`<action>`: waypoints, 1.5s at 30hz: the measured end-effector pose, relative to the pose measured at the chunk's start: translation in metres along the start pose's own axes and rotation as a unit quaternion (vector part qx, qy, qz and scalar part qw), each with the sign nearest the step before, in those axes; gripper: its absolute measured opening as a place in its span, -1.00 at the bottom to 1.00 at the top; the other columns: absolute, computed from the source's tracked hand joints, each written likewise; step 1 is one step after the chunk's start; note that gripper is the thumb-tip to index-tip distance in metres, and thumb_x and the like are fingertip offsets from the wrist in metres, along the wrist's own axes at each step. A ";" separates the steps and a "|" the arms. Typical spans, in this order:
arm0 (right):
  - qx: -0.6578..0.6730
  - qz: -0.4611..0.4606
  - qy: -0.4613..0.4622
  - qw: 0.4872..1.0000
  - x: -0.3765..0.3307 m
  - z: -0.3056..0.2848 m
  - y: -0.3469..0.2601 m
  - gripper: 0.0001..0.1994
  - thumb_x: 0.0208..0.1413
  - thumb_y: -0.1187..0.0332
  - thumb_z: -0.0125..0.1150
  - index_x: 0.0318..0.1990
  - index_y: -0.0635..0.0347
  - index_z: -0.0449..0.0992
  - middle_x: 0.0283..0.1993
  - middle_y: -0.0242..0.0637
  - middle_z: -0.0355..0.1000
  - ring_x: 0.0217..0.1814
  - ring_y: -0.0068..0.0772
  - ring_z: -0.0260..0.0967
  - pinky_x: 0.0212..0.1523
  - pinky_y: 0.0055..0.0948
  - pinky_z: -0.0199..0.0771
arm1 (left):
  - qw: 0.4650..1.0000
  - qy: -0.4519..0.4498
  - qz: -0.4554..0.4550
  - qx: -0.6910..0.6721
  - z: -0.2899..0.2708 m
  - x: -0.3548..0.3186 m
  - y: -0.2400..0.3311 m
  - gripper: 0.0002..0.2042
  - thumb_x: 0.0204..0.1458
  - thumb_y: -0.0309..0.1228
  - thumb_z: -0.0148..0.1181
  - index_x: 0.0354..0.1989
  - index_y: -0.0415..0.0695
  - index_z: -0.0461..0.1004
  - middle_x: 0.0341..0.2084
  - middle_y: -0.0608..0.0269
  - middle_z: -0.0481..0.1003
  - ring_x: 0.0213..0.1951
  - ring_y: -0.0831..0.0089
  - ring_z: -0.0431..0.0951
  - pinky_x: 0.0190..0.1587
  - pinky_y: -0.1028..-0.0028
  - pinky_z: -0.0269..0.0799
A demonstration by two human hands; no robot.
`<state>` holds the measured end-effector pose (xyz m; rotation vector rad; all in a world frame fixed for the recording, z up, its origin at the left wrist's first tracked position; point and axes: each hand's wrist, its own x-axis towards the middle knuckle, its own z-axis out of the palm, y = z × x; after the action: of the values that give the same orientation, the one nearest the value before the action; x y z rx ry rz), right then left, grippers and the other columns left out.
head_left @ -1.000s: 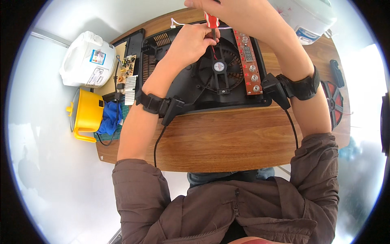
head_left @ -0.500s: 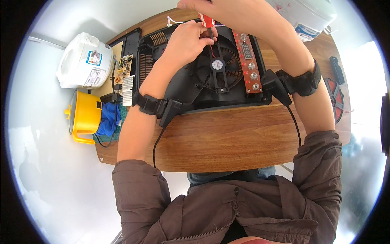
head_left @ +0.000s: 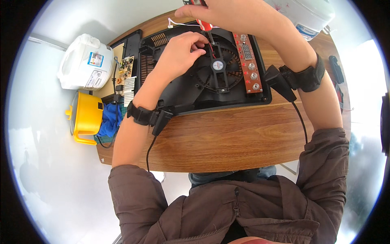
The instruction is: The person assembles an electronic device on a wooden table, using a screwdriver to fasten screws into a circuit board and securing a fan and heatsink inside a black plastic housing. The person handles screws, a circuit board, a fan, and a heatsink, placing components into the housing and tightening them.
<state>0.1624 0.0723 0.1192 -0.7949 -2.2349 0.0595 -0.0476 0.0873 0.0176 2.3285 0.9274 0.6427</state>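
Note:
My right hand (head_left: 207,11), partly cut off by the top edge, grips a screwdriver (head_left: 205,26) with a red, white and black handle. Its shaft points down at the upper end of the cooling fan's bracket (head_left: 219,75). Beside the shaft is my left hand (head_left: 178,51), fingers loosely bent and the thumb apart from them, holding nothing visible. The left fingertips are close to the fan's thin red wire (head_left: 212,50); whether they touch it I cannot tell. The fan sits in a black plastic housing (head_left: 183,96) with vent slots.
A red-brown circuit board (head_left: 252,73) with a display lies along the housing's right side. To the left are a component board (head_left: 124,73), a white appliance (head_left: 87,61), a yellow pot (head_left: 87,116) and a blue cloth (head_left: 109,120). Another white appliance (head_left: 310,16) stands far right.
My left hand has drawn back left from the screwdriver shaft, and its thumb and fingers have parted. The screwdriver has shifted slightly down and left in my right hand.

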 end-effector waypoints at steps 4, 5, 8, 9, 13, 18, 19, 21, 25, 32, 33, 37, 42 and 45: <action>-0.037 0.041 -0.058 0.997 0.005 -0.008 -0.011 -0.63 0.28 0.25 0.29 0.15 0.21 0.50 -0.15 0.05 0.56 -0.07 0.17 0.54 -0.02 -0.01 0.53 | 0.998 0.015 -0.042 0.040 0.008 0.003 -0.001 -0.72 0.08 -0.48 0.33 -0.02 -0.24 0.67 -0.22 0.04 0.70 -0.21 0.23 0.71 -0.06 0.33 0.62; -0.051 0.046 -0.064 0.996 0.005 -0.008 -0.012 -0.63 0.28 0.24 0.29 0.15 0.21 0.50 -0.15 0.05 0.56 -0.09 0.17 0.54 -0.04 -0.01 0.53 | 0.998 0.019 -0.053 0.040 0.011 0.003 -0.003 -0.73 0.09 -0.47 0.34 -0.02 -0.24 0.67 -0.23 0.06 0.71 -0.22 0.27 0.72 -0.07 0.36 0.62; -0.053 0.035 -0.052 0.997 0.000 -0.020 -0.026 -0.63 0.29 0.23 0.30 0.14 0.20 0.50 -0.16 0.03 0.56 -0.12 0.17 0.55 -0.08 0.00 0.54 | 0.996 0.031 -0.076 0.040 0.017 0.005 -0.010 -0.75 0.11 -0.43 0.36 -0.05 -0.23 0.69 -0.26 0.07 0.72 -0.23 0.33 0.74 -0.08 0.39 0.63; -0.047 0.038 -0.045 0.997 -0.002 -0.021 -0.025 -0.64 0.29 0.22 0.29 0.14 0.21 0.50 -0.16 0.03 0.56 -0.13 0.17 0.55 -0.08 0.00 0.54 | 0.995 0.032 -0.079 0.043 0.017 0.006 -0.011 -0.75 0.12 -0.42 0.36 -0.06 -0.23 0.70 -0.26 0.07 0.73 -0.23 0.32 0.75 -0.08 0.39 0.63; -0.045 0.068 -0.031 0.996 -0.004 -0.019 -0.019 -0.66 0.31 0.24 0.25 0.10 0.27 0.50 -0.12 0.03 0.56 -0.10 0.17 0.54 -0.05 -0.03 0.54 | 0.993 0.046 -0.085 0.066 0.021 0.007 -0.009 -0.76 0.12 -0.39 0.36 -0.08 -0.22 0.71 -0.25 0.05 0.73 -0.22 0.30 0.76 -0.07 0.39 0.63; -0.075 0.032 -0.040 0.996 -0.006 -0.022 -0.012 -0.67 0.33 0.26 0.20 0.07 0.34 0.49 0.02 0.05 0.50 0.00 0.14 0.52 0.04 -0.03 0.54 | 0.993 0.067 -0.083 0.041 0.025 0.005 -0.014 -0.79 0.10 -0.42 0.36 -0.11 -0.19 0.73 -0.24 0.05 0.72 -0.23 0.24 0.75 -0.09 0.37 0.61; -0.057 0.024 -0.047 0.997 -0.006 -0.023 -0.012 -0.68 0.33 0.27 0.18 0.07 0.34 0.50 0.03 0.04 0.49 0.01 0.13 0.52 0.04 -0.03 0.54 | 0.993 0.065 -0.083 0.045 0.025 0.004 -0.015 -0.78 0.10 -0.41 0.39 -0.10 -0.20 0.72 -0.21 0.07 0.73 -0.21 0.29 0.76 -0.09 0.41 0.61; -0.021 0.009 -0.062 0.998 -0.003 -0.026 -0.014 -0.70 0.32 0.30 0.16 0.07 0.33 0.51 0.03 0.03 0.47 0.03 0.13 0.51 0.05 -0.02 0.53 | 0.994 0.074 -0.070 0.046 0.026 0.004 -0.017 -0.78 0.10 -0.42 0.39 -0.10 -0.19 0.73 -0.20 0.07 0.73 -0.22 0.28 0.75 -0.10 0.40 0.61; -0.093 0.043 -0.135 0.986 0.006 -0.030 -0.018 -0.73 0.34 0.30 0.14 0.04 0.31 0.52 -0.02 0.00 0.47 0.04 0.12 0.51 0.05 -0.02 0.53 | 0.993 0.102 -0.044 0.029 0.029 0.002 -0.016 -0.82 0.07 -0.48 0.35 -0.16 -0.20 0.73 -0.23 0.00 0.71 -0.22 0.07 0.71 -0.08 0.28 0.61; -0.205 0.042 -0.205 0.956 0.016 -0.032 -0.024 -0.71 0.39 0.22 0.15 0.04 0.27 0.52 -0.03 0.04 0.49 -0.03 0.15 0.53 0.03 0.01 0.53 | 0.993 0.104 -0.047 0.025 0.031 0.003 -0.018 -0.82 0.07 -0.48 0.35 -0.17 -0.20 0.73 -0.23 0.00 0.70 -0.20 0.07 0.72 -0.07 0.29 0.61; -0.219 0.051 -0.214 0.951 0.017 -0.034 -0.030 -0.72 0.39 0.24 0.13 0.05 0.28 0.52 -0.03 0.05 0.49 -0.04 0.16 0.53 0.03 0.01 0.53 | 0.993 0.100 -0.052 0.025 0.030 0.003 -0.017 -0.82 0.07 -0.48 0.34 -0.17 -0.20 0.74 -0.24 0.00 0.70 -0.20 0.07 0.72 -0.07 0.29 0.62; -0.194 0.040 -0.220 0.955 0.015 -0.050 -0.052 -0.72 0.41 0.27 0.06 0.09 0.28 0.49 -0.01 0.08 0.49 -0.03 0.19 0.53 0.05 0.03 0.53 | 0.994 0.098 -0.049 0.017 0.030 0.004 -0.021 -0.83 0.08 -0.47 0.34 -0.18 -0.19 0.74 -0.24 -0.01 0.70 -0.22 0.06 0.72 -0.08 0.28 0.62; -0.214 0.088 -0.248 0.941 0.020 -0.051 -0.053 -0.72 0.40 0.33 0.01 0.10 0.29 0.48 -0.01 0.07 0.49 -0.05 0.19 0.52 0.03 0.04 0.53 | 0.994 0.100 -0.036 0.028 0.031 0.005 -0.024 -0.82 0.09 -0.46 0.36 -0.15 -0.18 0.74 -0.23 0.03 0.71 -0.23 0.17 0.74 -0.09 0.34 0.62; -0.210 0.089 -0.261 0.938 0.022 -0.051 -0.057 -0.73 0.38 0.36 0.02 0.11 0.29 0.47 -0.07 0.04 0.51 -0.06 0.15 0.53 0.01 0.03 0.53 | 0.994 0.099 -0.034 0.031 0.031 0.005 -0.026 -0.81 0.10 -0.45 0.37 -0.13 -0.19 0.74 -0.23 0.05 0.72 -0.23 0.21 0.74 -0.10 0.36 0.63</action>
<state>0.1549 0.0290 0.1854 -1.3410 -2.7115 -0.1435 -0.0382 0.0973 -0.0209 2.3064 1.1255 0.8385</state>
